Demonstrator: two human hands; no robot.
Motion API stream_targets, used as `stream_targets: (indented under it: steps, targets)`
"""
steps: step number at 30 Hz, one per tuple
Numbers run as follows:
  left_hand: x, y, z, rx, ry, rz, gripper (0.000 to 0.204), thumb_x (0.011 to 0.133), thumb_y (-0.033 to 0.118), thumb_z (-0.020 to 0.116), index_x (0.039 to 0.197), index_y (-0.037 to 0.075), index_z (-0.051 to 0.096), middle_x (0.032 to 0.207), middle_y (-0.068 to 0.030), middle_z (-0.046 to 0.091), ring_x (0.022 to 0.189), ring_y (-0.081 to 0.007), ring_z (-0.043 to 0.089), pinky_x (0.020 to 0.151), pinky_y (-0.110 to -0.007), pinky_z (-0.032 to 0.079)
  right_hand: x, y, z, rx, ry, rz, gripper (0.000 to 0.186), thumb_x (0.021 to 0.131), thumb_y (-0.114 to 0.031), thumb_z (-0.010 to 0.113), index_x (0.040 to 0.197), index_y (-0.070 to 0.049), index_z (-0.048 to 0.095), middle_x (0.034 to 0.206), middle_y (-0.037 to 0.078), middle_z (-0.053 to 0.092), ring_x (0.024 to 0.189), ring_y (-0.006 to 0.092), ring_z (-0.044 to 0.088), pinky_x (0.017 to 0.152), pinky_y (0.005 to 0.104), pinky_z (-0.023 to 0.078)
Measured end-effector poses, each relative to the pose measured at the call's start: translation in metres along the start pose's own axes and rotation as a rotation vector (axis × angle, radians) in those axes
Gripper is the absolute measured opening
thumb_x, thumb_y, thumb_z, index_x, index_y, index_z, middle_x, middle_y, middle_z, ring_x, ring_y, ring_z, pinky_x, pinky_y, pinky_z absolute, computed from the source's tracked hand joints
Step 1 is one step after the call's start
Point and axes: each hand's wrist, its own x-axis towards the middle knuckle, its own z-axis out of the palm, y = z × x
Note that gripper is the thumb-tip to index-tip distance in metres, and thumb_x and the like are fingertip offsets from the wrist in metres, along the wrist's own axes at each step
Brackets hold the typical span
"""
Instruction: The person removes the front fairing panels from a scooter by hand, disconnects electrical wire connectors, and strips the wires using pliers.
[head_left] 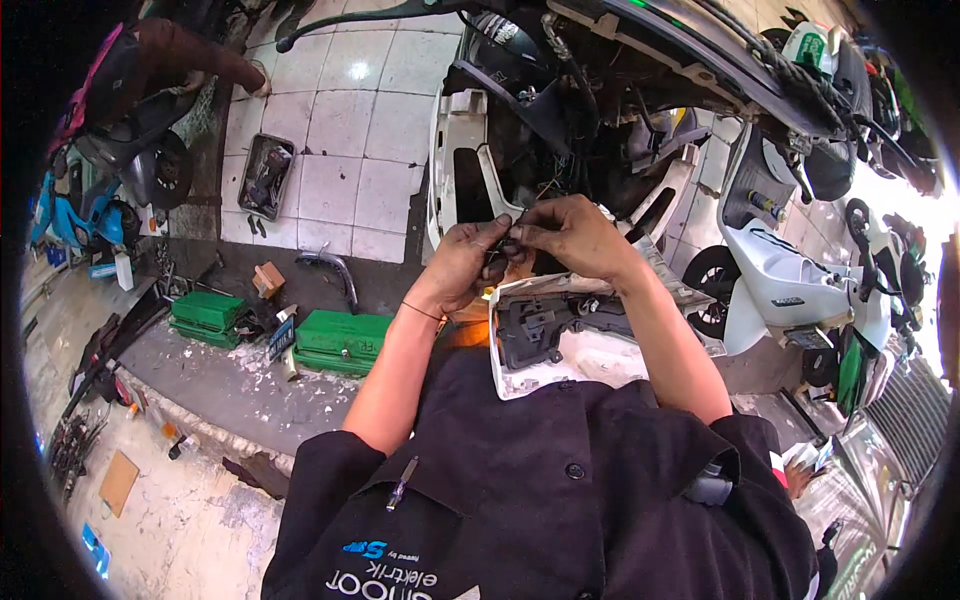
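Right, both hands are up in front of the chest, fingertips meeting over a small dark connector piece (508,243) that is hard to make out. The left hand (462,265) is curled, thumb and fingers pinching that piece from its side; the right hand (572,235) is closed on it from above, fingers bent tight. A thin band sits on the left wrist.

Just below the hands lies one white plastic scooter panel (560,365) with a dark grey latch assembly (535,325) set in it. Just above the hands, the opened scooter body (560,110) shows black wiring and white fairing edges.

Out to the left of the panel, on the dark concrete step, two green flat tool cases (340,340) lie well apart from each other, with one small brown cardboard box (268,278) between them and farther back. Beyond, on the white tiled floor (340,130), rests one grey tray of tools (266,176). Far left of the panel, one blue scooter (75,215). To the panel's right, one white scooter (800,265).
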Motion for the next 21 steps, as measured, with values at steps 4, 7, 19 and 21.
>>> stream_targets:
  steps: [4, 7, 19, 21]
  targets:
    - [-0.004, -0.001, -0.007, 0.29, 0.053, 0.165, 0.022, 0.104, 0.025, 0.067, 0.091, 0.008, 0.072, 0.082, 0.0007, 0.069, 0.062, -0.0034, 0.049, 0.055, -0.023, 0.038, -0.009, -0.004, 0.0, -0.189, 0.057, -0.012, 0.036, 0.09, -0.036, 0.072, 0.097, -0.001, 0.076, 0.088, 0.023, 0.073, 0.083, 0.0319, 0.073, 0.077, 0.0437, 0.054]
    - [-0.006, 0.0, -0.009, 0.487, 0.104, 0.371, 0.014, 0.096, 0.014, 0.077, 0.093, 0.003, 0.07, 0.083, 0.0011, 0.07, 0.074, -0.0036, 0.057, 0.065, -0.023, 0.046, -0.018, -0.006, -0.004, -0.132, 0.057, -0.033, 0.034, 0.09, -0.032, 0.069, 0.098, 0.001, 0.075, 0.084, 0.023, 0.072, 0.077, 0.0319, 0.07, 0.075, 0.0435, 0.053]
    - [-0.011, 0.009, 0.023, 0.791, 0.273, 0.88, 0.018, 0.075, 0.003, 0.086, 0.09, 0.001, 0.076, 0.084, -0.0068, 0.07, 0.079, -0.0141, 0.069, 0.07, -0.026, 0.054, -0.028, -0.047, -0.032, -0.088, 0.024, 0.025, 0.029, 0.091, -0.022, 0.059, 0.088, 0.006, 0.067, 0.077, 0.026, 0.063, 0.067, 0.0333, 0.06, 0.068, 0.0457, 0.049]
    - [-0.011, 0.008, 0.028, 0.664, 0.282, 0.845, 0.023, 0.076, 0.005, 0.087, 0.096, 0.003, 0.077, 0.084, -0.0065, 0.07, 0.077, -0.0135, 0.067, 0.069, -0.025, 0.053, -0.027, -0.052, -0.033, -0.096, -0.014, 0.018, 0.03, 0.091, -0.023, 0.058, 0.087, 0.006, 0.067, 0.078, 0.027, 0.063, 0.07, 0.039, 0.063, 0.069, 0.0476, 0.049]
